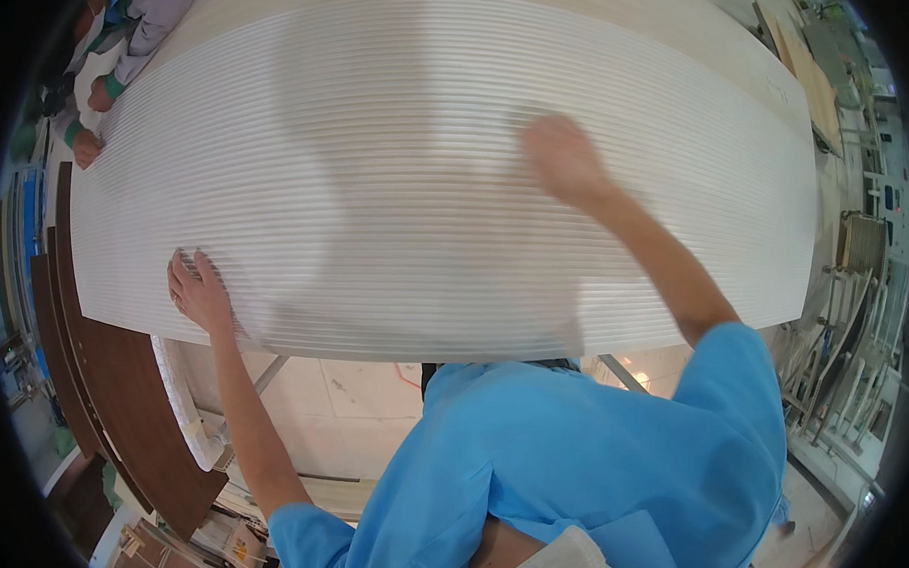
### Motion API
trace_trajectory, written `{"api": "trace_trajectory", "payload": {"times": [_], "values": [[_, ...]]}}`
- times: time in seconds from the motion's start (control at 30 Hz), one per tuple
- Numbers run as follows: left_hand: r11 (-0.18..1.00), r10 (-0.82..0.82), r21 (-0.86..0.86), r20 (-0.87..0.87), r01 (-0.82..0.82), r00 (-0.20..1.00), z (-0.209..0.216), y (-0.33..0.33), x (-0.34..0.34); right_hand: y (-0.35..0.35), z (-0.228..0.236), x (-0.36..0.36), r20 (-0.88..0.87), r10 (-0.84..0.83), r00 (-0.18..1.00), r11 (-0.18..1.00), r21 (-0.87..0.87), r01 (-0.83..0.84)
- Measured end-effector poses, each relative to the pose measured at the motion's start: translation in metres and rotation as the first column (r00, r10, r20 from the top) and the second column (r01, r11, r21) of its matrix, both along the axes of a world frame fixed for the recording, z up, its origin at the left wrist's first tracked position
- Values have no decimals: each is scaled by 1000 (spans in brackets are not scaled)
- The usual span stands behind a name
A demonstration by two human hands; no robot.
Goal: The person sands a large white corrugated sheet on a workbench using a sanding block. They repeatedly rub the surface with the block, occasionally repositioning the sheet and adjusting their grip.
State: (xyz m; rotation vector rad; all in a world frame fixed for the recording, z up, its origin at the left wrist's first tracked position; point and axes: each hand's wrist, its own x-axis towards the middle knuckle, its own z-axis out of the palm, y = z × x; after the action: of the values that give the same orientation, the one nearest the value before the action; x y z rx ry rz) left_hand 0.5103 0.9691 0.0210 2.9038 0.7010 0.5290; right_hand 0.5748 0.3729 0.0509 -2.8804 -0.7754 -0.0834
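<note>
A large white ribbed panel (397,222) lies flat in front of me, its fine grooves running from left to right. My left hand (202,292) rests on the panel near its front left edge, fingers stretched out over the grooves, a ring on one finger. Farther in and to the right, my right hand (564,160) is over the panel, smeared by motion. Its fingers do not show clearly, and whether it touches the ribs or holds anything cannot be made out.
At the far left a co-worker's hands (87,149) are at the panel's edge. Dark brown boards (120,393) stand at the left. Metal racks (843,348) stand on the right, with wooden boards (807,71) behind. Pale floor tiles (350,411) show below the panel's front edge.
</note>
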Motion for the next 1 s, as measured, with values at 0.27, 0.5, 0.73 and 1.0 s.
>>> {"api": "trace_trajectory", "payload": {"times": [0.27, 0.5, 0.73, 1.0], "values": [[997, 54, 65, -39, -51, 998, -4, 4, 4, -89, 11, -39, 22, -228, 974, 944, 252, 215], [998, 58, 2, -50, -58, 997, 1, 3, 2, 67, -18, 9, 21, -5, 1000, 984, 179, 1], [999, 38, 30, -29, -37, 999, -5, 8, 2, -113, 26, -62, -140, -428, 893, 864, 226, 450], [999, 49, 15, -27, -48, 998, -1, 3, 0, -51, 24, -21, -98, -263, 960, 902, 329, 281]]}}
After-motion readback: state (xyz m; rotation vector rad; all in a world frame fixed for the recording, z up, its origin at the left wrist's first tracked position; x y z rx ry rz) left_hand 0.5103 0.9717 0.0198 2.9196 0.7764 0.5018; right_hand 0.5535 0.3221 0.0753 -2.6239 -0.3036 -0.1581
